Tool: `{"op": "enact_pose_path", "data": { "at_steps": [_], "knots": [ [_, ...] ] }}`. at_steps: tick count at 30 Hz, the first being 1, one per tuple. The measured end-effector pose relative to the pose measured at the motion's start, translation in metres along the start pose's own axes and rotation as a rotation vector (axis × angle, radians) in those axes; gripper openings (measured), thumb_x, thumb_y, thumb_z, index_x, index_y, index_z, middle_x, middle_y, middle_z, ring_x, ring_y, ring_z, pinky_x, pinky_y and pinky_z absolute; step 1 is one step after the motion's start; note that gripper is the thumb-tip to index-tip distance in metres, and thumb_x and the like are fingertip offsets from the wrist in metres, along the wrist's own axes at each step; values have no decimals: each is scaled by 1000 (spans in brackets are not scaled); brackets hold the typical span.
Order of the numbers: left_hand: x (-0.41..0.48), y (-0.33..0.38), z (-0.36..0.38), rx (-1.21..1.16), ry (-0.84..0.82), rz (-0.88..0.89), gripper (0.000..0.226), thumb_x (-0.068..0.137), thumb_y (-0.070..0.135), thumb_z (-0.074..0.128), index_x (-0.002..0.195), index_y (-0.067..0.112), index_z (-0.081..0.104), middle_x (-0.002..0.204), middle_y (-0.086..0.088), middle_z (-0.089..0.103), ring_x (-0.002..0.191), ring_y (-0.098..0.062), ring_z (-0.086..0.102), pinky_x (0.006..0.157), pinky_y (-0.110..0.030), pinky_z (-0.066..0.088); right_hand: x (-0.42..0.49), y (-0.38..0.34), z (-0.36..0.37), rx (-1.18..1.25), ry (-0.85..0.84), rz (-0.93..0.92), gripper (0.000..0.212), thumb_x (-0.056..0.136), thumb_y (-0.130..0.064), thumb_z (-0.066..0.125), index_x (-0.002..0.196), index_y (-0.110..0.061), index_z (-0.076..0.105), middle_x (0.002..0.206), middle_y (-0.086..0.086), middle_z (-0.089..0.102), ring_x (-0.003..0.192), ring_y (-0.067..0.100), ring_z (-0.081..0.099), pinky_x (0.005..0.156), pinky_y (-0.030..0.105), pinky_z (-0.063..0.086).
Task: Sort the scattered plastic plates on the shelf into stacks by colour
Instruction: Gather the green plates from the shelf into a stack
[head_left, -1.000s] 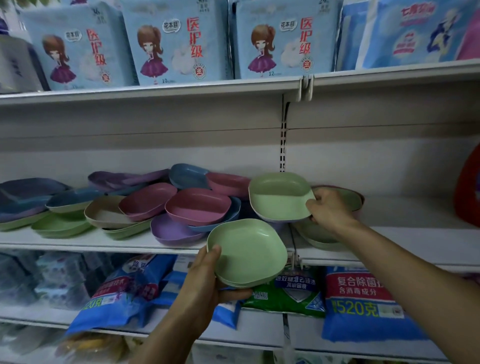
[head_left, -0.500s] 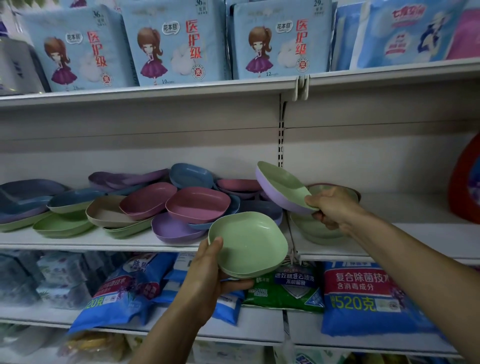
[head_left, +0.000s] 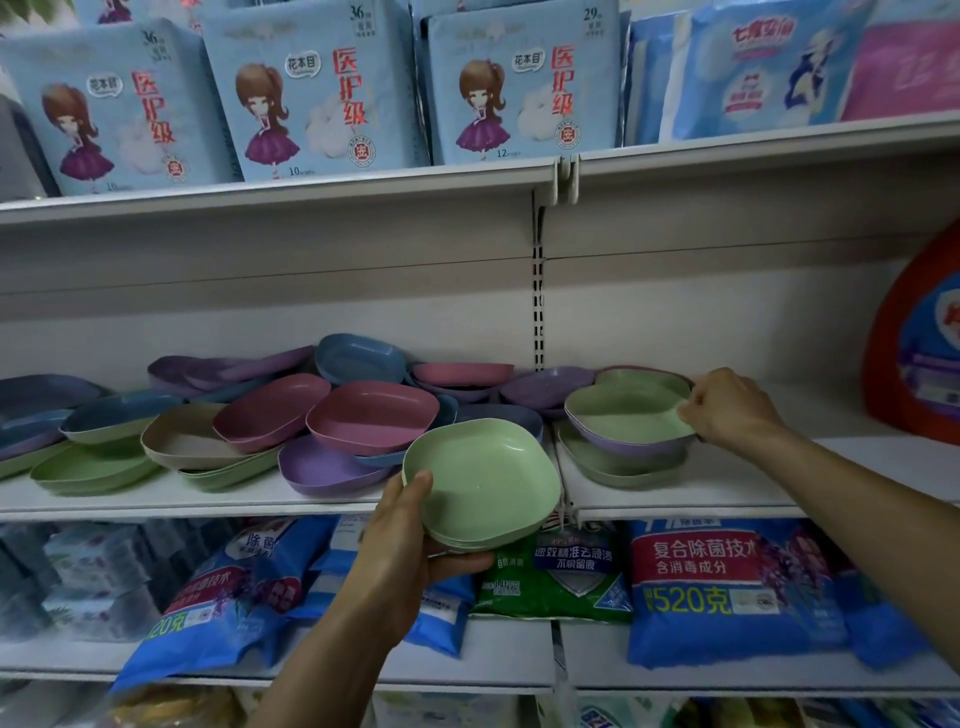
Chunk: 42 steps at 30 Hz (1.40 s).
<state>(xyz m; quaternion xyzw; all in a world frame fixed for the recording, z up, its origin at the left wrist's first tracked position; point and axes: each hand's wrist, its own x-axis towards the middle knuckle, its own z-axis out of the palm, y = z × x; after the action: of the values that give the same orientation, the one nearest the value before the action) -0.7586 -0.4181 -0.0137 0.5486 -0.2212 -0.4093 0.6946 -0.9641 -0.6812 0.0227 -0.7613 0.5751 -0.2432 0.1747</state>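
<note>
My left hand (head_left: 410, 540) grips a small stack of green plates (head_left: 483, 483) in front of the shelf edge, thumb on the rim. My right hand (head_left: 727, 408) pinches the right rim of a green plate (head_left: 623, 415) nested in a purple plate (head_left: 631, 447); both lie on a green pile (head_left: 613, 467) on the right shelf section. Left of it, pink plates (head_left: 371, 415), blue plates (head_left: 358, 358), purple plates (head_left: 322, 470), a beige plate (head_left: 182, 441) and green plates (head_left: 88, 470) lie scattered and overlapping.
The white shelf (head_left: 727, 486) has bare surface right of the green pile. A red detergent bottle (head_left: 919, 343) stands at the far right. Light blue packs (head_left: 311, 93) fill the shelf above, and blue and green bags (head_left: 727, 587) the shelf below.
My right hand has lowered the tilted green and purple plates from mid-air onto the green pile at the right. The left hand's stack has stayed in place.
</note>
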Motion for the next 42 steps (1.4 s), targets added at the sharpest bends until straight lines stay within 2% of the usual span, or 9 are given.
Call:
{"op": "enact_pose_path", "data": {
  "at_steps": [3, 6, 10, 18, 23, 29, 33, 37, 42],
  "knots": [
    [3, -3, 6, -2, -24, -3, 31, 102, 31, 41, 132, 25, 48, 127, -11, 53, 100, -42, 65, 55, -38, 59, 0, 4, 3, -85, -11, -45, 4, 81, -6, 53, 80, -7, 57, 79, 14, 65, 70, 28, 64, 53, 26, 45],
    [4, -4, 11, -1, -33, -6, 30, 102, 30, 41, 131, 24, 48, 124, -11, 53, 99, -42, 65, 53, -37, 59, 2, 2, 2, -151, 4, -55, 16, 82, -2, 49, 68, -10, 50, 74, 10, 61, 69, 27, 61, 50, 24, 40],
    [5, -3, 17, 11, -31, 1, 28, 102, 31, 42, 129, 24, 49, 122, -10, 54, 93, -39, 68, 57, -38, 59, 9, 15, -16, -188, 86, 10, 21, 78, 2, 53, 63, -10, 45, 82, 15, 59, 77, 32, 60, 59, 28, 41],
    [6, -7, 61, 14, -90, -35, 14, 103, 28, 41, 110, 24, 52, 114, -11, 57, 71, -32, 73, 56, -38, 61, 1, 60, -34, -194, 70, 167, 8, 83, -10, 54, 76, -6, 57, 72, 7, 57, 67, 26, 58, 54, 25, 41],
    [11, -19, 93, -3, -121, -54, 22, 103, 28, 41, 122, 19, 49, 121, -14, 56, 89, -36, 69, 53, -37, 59, -1, 83, -46, -174, 110, 228, 11, 87, -19, 57, 82, -9, 57, 81, 8, 58, 72, 27, 56, 62, 27, 45],
    [13, -32, 115, -4, -118, -37, 27, 103, 31, 41, 128, 21, 47, 118, -11, 56, 88, -37, 69, 58, -44, 61, 0, 92, -58, 198, 272, 99, 17, 93, -16, 54, 91, -2, 63, 89, 17, 64, 85, 33, 62, 65, 28, 41],
    [9, -42, 125, 39, -118, 19, 38, 101, 43, 37, 133, 23, 43, 126, -10, 55, 87, -35, 72, 60, -44, 60, -25, 55, -55, 587, 151, -50, 17, 90, -11, 63, 73, -10, 58, 66, 5, 59, 56, 17, 54, 47, 20, 44],
    [5, -48, 127, 13, -155, 109, 47, 98, 52, 36, 134, 24, 45, 128, -13, 58, 83, -29, 74, 59, -40, 59, -53, 24, -42, 391, 119, -250, 18, 85, -14, 64, 69, -18, 57, 69, -1, 63, 61, 13, 55, 58, 26, 42],
    [-1, -46, 119, 3, -124, 145, 45, 94, 55, 41, 128, 27, 47, 129, -11, 53, 92, -36, 71, 68, -51, 60, -73, 13, -22, 266, 114, -316, 14, 82, -16, 62, 68, -15, 58, 68, -1, 65, 69, 21, 61, 65, 36, 52]
  ]
}}
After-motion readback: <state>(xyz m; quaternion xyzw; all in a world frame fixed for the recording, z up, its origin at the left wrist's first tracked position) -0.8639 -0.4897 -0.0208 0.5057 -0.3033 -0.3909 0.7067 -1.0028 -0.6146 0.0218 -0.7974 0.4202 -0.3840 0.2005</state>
